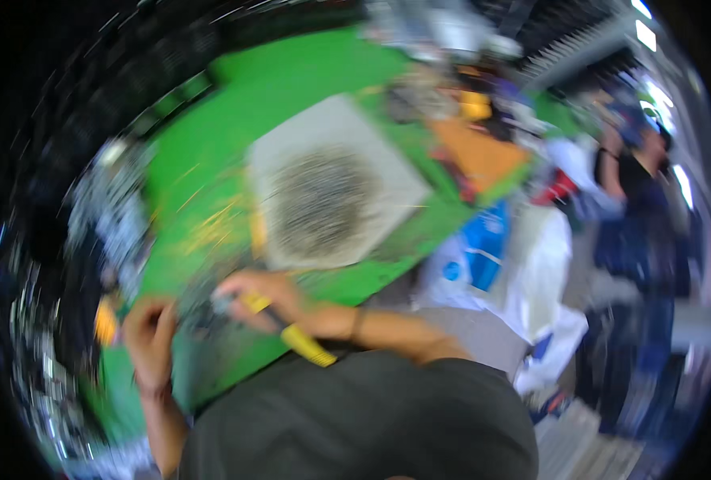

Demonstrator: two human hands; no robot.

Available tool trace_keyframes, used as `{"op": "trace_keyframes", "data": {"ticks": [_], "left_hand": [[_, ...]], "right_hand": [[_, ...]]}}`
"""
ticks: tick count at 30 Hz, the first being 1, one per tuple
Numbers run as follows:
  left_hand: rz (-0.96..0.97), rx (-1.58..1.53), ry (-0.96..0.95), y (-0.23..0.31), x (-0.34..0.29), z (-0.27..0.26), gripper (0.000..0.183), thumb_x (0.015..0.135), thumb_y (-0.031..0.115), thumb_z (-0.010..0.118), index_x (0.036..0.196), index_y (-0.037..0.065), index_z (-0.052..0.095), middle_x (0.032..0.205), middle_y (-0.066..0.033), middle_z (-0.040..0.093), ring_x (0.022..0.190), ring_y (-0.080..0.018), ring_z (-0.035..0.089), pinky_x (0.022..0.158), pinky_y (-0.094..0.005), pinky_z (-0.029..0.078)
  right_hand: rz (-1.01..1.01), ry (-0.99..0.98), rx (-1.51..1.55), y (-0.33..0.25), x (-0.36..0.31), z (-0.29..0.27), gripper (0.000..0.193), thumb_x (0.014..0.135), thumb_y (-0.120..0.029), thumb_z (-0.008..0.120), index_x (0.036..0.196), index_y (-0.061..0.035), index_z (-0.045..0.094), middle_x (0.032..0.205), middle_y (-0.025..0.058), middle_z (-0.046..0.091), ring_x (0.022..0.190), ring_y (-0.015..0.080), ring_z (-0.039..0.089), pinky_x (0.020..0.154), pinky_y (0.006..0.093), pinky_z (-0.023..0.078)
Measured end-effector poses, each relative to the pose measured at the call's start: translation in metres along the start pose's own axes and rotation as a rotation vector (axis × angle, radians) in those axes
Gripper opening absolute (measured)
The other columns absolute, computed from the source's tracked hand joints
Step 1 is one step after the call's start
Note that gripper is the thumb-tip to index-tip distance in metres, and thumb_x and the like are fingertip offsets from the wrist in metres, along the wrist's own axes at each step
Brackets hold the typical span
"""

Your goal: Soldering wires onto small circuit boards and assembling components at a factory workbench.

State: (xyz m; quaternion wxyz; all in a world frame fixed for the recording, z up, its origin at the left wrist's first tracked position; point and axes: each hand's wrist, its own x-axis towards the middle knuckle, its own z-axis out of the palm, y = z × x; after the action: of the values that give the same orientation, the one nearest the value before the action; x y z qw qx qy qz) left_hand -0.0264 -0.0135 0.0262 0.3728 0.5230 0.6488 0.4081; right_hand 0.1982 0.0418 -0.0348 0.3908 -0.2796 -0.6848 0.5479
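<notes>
My right hand point(263, 298) is closed around a tool with a yellow-and-black handle point(303, 340). The handle slants back toward my body, and the tool's working end is too blurred to make out. To the left, at the near left part of the green table point(283, 68), my left hand point(151, 334) has its fingers curled toward the thumb. Whatever it may pinch is hidden by blur. A dark patch of small bits lies on the table between my hands. Beyond them sits a pale grey board or sheet point(387, 172) bearing a heap of dark, fine pieces point(323, 204).
An orange piece point(475, 156) and mixed clutter lie at the table's far right. White sacks point(543, 248), one with blue, stand right of the table. Another person point(639, 176) is farther right. A greyish bundle point(111, 204) borders the left side. Everything is motion-blurred.
</notes>
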Motion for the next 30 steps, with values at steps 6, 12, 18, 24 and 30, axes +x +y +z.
{"op": "trace_keyframes", "data": {"ticks": [6,12,18,24,30], "left_hand": [[-0.066,-0.434,-0.021,-0.001,0.015,0.03,0.009,0.09,0.005,0.06,0.093,-0.002,0.064,0.08,-0.0031,0.063,0.069,-0.0078,0.06,0.063,-0.0215,0.05],[-0.087,-0.605,0.019,-0.012,0.002,0.035,0.013,0.092,0.008,0.061,0.097,-0.003,0.063,0.081,-0.0028,0.064,0.071,-0.0066,0.06,0.064,-0.0212,0.05],[-0.126,-0.61,0.016,-0.013,-0.002,0.04,0.012,0.092,0.008,0.061,0.097,-0.002,0.063,0.081,-0.0031,0.064,0.071,-0.0072,0.06,0.065,-0.0219,0.05],[-0.037,-0.874,0.207,-0.021,0.007,0.028,0.006,0.092,0.006,0.059,0.094,0.001,0.062,0.08,-0.004,0.064,0.071,-0.0116,0.062,0.066,-0.024,0.05],[0.134,-0.084,0.04,-0.006,-0.006,0.042,0.005,0.083,0.003,0.066,0.087,-0.001,0.066,0.081,-0.0097,0.067,0.071,-0.0175,0.066,0.064,-0.0288,0.051]], "right_hand": [[0.073,0.049,0.086,0.002,-0.002,-0.004,0.033,0.088,-0.002,0.062,0.119,-0.003,0.049,0.091,0.012,0.068,0.084,0.0146,0.065,0.075,0.0269,0.052],[0.084,-0.005,0.121,-0.001,0.009,0.009,0.044,0.081,-0.005,0.072,0.118,-0.0039,0.049,0.095,0.0122,0.068,0.078,0.0083,0.06,0.067,0.0201,0.043],[-0.025,0.005,0.021,-0.006,0.013,0.011,0.039,0.082,0.001,0.068,0.116,-0.0025,0.05,0.083,0.0097,0.066,0.073,0.0116,0.062,0.065,0.0242,0.049],[-0.047,0.089,0.075,-0.004,0.006,0.006,0.03,0.084,0.002,0.065,0.111,-0.0024,0.052,0.077,0.0074,0.065,0.07,0.0108,0.063,0.063,0.0241,0.049],[0.052,0.014,-0.029,-0.009,0.012,0.004,0.032,0.081,0.003,0.066,0.11,-0.0061,0.059,0.071,0.0031,0.062,0.063,0.0076,0.059,0.058,0.0229,0.047]]}}
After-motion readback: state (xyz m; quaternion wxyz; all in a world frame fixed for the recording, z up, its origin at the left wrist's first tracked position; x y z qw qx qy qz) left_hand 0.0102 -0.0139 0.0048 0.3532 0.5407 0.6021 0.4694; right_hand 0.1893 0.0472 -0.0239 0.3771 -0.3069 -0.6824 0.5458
